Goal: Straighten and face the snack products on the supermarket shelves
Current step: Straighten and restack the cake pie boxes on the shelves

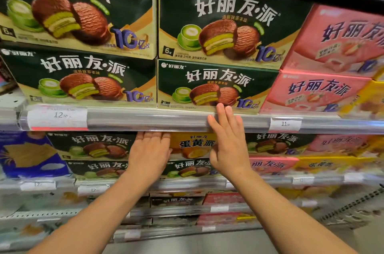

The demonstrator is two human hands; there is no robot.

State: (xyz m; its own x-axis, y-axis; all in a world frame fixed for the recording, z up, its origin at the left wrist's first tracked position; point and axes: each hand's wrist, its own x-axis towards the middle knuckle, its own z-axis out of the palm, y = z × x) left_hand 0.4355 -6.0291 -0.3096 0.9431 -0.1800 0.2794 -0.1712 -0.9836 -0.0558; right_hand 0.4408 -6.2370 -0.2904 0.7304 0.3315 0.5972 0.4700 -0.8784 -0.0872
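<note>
In the head view, green snack boxes (216, 85) are seen stacked two high on the upper shelf (145, 120), beside pink boxes (315, 91). The right hand (226, 139) is held flat, its fingertips (220, 108) touching the lower green box. The left hand (150, 149) is laid flat, fingers straight, against boxes beneath the shelf edge.

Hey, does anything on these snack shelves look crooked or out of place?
Yes. The pink boxes on the top shelf sit angled, not flush like the green boxes. A yellow box juts out in front of them.
</note>
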